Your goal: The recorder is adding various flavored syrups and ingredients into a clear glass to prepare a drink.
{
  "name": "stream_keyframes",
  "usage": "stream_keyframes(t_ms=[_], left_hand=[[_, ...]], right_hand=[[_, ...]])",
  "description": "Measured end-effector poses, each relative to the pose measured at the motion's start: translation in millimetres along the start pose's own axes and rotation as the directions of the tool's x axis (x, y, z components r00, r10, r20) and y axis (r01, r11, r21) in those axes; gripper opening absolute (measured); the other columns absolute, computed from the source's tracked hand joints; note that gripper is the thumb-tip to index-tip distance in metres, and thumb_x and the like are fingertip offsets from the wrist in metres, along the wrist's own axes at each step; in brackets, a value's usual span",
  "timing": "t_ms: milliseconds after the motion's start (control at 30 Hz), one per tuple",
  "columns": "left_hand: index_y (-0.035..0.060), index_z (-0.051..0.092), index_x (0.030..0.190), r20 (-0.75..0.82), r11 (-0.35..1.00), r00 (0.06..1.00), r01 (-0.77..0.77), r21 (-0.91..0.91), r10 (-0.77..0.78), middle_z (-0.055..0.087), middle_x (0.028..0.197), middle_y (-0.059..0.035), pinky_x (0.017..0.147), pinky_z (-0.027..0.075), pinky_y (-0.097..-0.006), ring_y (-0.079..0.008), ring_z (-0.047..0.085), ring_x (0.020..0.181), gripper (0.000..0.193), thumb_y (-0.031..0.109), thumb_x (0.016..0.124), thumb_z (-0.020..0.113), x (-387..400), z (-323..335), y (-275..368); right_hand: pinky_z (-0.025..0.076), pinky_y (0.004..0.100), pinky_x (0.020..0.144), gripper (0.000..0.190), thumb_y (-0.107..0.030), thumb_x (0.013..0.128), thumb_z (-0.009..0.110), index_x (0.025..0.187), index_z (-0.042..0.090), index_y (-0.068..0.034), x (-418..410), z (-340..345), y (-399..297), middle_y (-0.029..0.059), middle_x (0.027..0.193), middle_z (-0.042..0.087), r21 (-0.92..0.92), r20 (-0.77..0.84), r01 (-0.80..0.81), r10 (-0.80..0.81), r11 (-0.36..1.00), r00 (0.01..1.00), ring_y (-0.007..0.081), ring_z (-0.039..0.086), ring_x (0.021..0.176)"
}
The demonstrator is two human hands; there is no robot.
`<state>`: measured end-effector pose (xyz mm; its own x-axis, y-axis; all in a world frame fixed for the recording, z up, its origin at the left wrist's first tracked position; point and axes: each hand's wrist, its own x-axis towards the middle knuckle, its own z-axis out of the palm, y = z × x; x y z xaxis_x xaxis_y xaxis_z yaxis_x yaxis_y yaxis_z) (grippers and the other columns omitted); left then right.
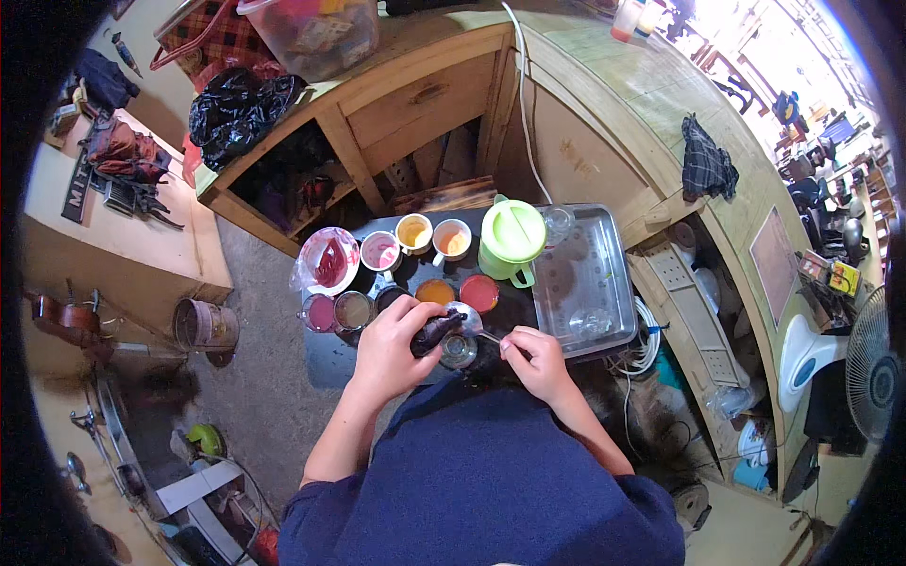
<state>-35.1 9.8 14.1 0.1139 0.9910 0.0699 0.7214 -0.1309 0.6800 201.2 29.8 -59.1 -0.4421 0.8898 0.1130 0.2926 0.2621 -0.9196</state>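
Note:
My left hand grips a dark bottle, tilted with its neck over the bowl of a metal spoon. The spoon's handle is pinched in my right hand. Below them a clear glass stands on the dark table. Beyond my hands are glasses holding a red liquid, an orange-brown one and a pink one. Further back stand cups with a yellow residue, an orange one and a pink one, beside a white bowl with red contents.
A lidded green pitcher stands at the table's back right, beside a clear plastic tray holding glassware. Wooden cabinets curve around behind. A coiled white cable lies right of the table, a bucket on the floor to the left.

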Motion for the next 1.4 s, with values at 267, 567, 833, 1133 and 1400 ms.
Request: stream_keyframes(t_ms=[267, 567, 833, 1133, 1400], left_hand=[[0.0094, 0.063, 0.105, -0.008, 1.000, 1.000, 0.007, -0.008, -0.007, 0.059, 0.095, -0.0103, 0.076, 0.051, -0.0378, -0.0302, 0.063, 0.090, 0.042, 0.010, 0.064, 0.070, 0.6, 1.7, -2.2], [0.0104, 0.063, 0.103, -0.070, 0.999, 0.997, -0.040, 0.011, 0.041, 0.059, 0.092, -0.0092, 0.073, 0.052, -0.0383, -0.0300, 0.063, 0.086, 0.038, 0.008, 0.066, 0.070, 2.3, 1.8, -3.4], [0.0095, 0.063, 0.102, -0.079, 1.000, 0.997, -0.014, 0.000, 0.014, 0.059, 0.092, -0.0095, 0.074, 0.052, -0.0387, -0.0304, 0.063, 0.086, 0.038, 0.007, 0.065, 0.070, 2.7, -0.7, -3.6], [0.0091, 0.064, 0.102, -0.087, 1.000, 0.996, -0.022, -0.021, 0.020, 0.060, 0.091, -0.0094, 0.074, 0.052, -0.0376, -0.0293, 0.063, 0.085, 0.038, 0.007, 0.065, 0.070, 2.9, -1.6, -5.0], [0.0088, 0.064, 0.101, -0.095, 0.998, 0.994, -0.053, -0.025, 0.051, 0.060, 0.090, -0.0096, 0.073, 0.052, -0.0374, -0.0292, 0.064, 0.085, 0.037, 0.007, 0.065, 0.070, 4.0, -2.6, -5.7]], right_hand=[[0.043, 0.0347, 0.056, 0.015, -0.009, 0.087, 0.060, 0.079, 0.060, 0.004, -3.3, -1.1, 0.9, 0.0140, 0.070, 0.055, -0.010, -0.022, 0.012, -0.013, 1.000, 1.000, 0.0280, 0.056, 0.063], [0.041, 0.0331, 0.053, 0.014, -0.008, 0.087, 0.060, 0.079, 0.061, 0.004, -4.6, -1.6, 1.9, 0.0123, 0.068, 0.052, 0.016, -0.043, 0.030, -0.029, 0.999, 0.999, 0.0244, 0.053, 0.058], [0.041, 0.0326, 0.054, 0.013, -0.008, 0.087, 0.061, 0.080, 0.061, 0.004, -4.6, -1.7, 4.1, 0.0125, 0.069, 0.054, 0.008, -0.045, 0.021, -0.021, 1.000, 0.999, 0.0243, 0.054, 0.059], [0.043, 0.0326, 0.058, 0.015, -0.009, 0.087, 0.060, 0.079, 0.061, 0.003, -3.5, -0.3, 6.0, 0.0128, 0.070, 0.055, 0.047, -0.034, -0.003, 0.005, 0.999, 0.999, 0.0248, 0.057, 0.063], [0.044, 0.0315, 0.060, 0.018, -0.010, 0.090, 0.059, 0.078, 0.060, 0.004, -1.5, 1.4, 3.4, 0.0112, 0.071, 0.057, 0.106, -0.036, -0.015, 0.018, 0.994, 0.999, 0.0216, 0.058, 0.065]])
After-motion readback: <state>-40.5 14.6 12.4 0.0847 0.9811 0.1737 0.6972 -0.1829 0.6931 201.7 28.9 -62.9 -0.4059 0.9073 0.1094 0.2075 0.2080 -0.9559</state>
